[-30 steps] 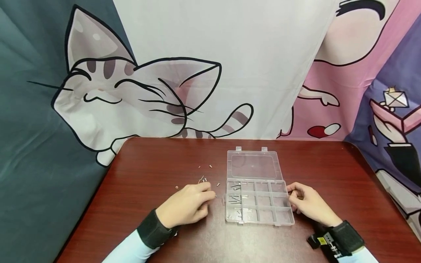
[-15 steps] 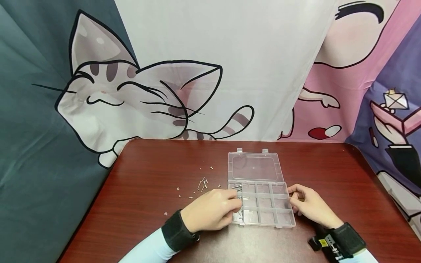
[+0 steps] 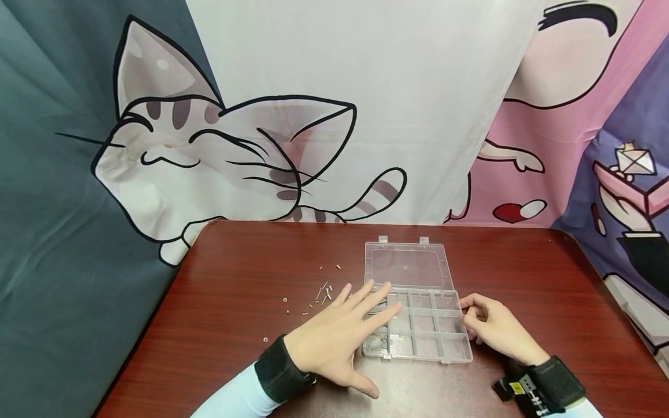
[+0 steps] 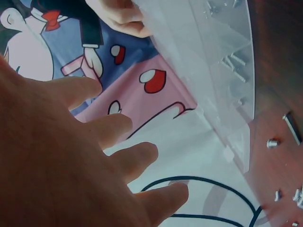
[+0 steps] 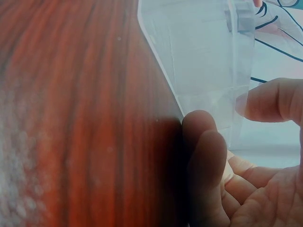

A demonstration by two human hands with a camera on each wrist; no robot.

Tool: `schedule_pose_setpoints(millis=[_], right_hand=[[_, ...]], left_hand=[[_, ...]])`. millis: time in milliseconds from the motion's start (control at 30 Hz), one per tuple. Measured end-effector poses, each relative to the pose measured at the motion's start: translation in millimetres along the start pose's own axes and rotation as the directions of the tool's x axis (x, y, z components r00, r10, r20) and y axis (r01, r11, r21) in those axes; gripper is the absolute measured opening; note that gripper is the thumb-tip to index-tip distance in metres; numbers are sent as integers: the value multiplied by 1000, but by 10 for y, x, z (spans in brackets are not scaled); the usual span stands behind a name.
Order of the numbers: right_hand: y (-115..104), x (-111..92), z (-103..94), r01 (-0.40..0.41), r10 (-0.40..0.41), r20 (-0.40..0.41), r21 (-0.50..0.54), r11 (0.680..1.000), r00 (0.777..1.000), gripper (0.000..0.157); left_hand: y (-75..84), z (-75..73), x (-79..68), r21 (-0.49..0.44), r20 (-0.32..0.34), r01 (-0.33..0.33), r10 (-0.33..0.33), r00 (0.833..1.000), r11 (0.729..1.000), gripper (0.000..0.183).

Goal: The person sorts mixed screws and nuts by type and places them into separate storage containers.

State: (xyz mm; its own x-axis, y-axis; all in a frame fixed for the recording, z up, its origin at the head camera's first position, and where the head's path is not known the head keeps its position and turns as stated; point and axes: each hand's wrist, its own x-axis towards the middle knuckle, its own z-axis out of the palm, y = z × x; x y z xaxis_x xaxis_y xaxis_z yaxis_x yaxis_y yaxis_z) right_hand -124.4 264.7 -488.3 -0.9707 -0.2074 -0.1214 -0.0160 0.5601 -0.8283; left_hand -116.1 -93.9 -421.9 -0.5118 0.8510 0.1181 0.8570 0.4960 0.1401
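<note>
A clear plastic compartment box [image 3: 425, 342] lies on the table with its lid [image 3: 407, 264] folded back. My left hand [image 3: 334, 339] hovers over the box's left column, fingers spread and holding nothing. It partly covers that column in the head view. In the left wrist view, several small screws [image 4: 234, 66] show through the box. My right hand [image 3: 496, 328] holds the box's right side; the right wrist view shows the thumb at the upper edge and curled fingers low against the wall. Loose screws [image 3: 325, 292] lie on the table left of the box.
Small nuts or washers [image 3: 265, 339] are scattered farther left on the brown table [image 3: 235, 261]. A printed cloth [image 3: 407, 75] hangs behind the table's back edge. The other visible box compartments [image 3: 423, 322] hold nothing I can make out.
My left hand has moved right, from beside the loose screws to over the box's left column. Its bunched fingers have since spread apart. The right hand has stayed at the box's side.
</note>
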Motion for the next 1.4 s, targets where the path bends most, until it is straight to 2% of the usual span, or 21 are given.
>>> schedule_pose_setpoints(millis=[200, 333, 433, 533, 667, 900, 1033, 1200, 1400], right_hand=[[27, 4, -2, 1, -1, 0, 7, 1000, 1000, 26], [25, 3, -27, 5, -5, 0, 2, 1000, 1000, 27], [24, -15, -50, 4, -4, -2, -1, 1000, 1000, 27], [31, -35, -67, 3, -3, -4, -5, 1000, 1000, 28], [35, -39, -69, 5, -5, -4, -2, 1000, 1000, 28], [35, -18, -51, 4, -4, -6, -1, 1000, 1000, 28], [38, -2, -43, 2, -2, -5, -4, 1000, 1000, 27], [32, 11, -31, -1, 1, -5, -7, 1000, 1000, 28], [22, 16, -12, 4, -4, -5, -6, 1000, 1000, 28]], left_hand=[[-87, -46, -33, 29, -29, 52, -51, 998, 998, 125], [-259, -116, -90, 35, -33, 113, -112, 993, 993, 123], [-402, -190, -160, 36, -11, 163, -163, 987, 986, 119], [-523, -257, -224, 28, 18, 214, -214, 977, 977, 110], [-657, -293, -275, 16, 54, 281, -281, 958, 960, 89], [-831, -204, -317, 44, 129, 386, -389, 912, 921, 45], [-887, -119, -329, 29, 122, 433, -433, 893, 901, 21], [-909, -39, -330, 34, 103, 437, -438, 893, 899, 17], [-897, 17, -325, 92, 108, 439, -447, 888, 894, 27]])
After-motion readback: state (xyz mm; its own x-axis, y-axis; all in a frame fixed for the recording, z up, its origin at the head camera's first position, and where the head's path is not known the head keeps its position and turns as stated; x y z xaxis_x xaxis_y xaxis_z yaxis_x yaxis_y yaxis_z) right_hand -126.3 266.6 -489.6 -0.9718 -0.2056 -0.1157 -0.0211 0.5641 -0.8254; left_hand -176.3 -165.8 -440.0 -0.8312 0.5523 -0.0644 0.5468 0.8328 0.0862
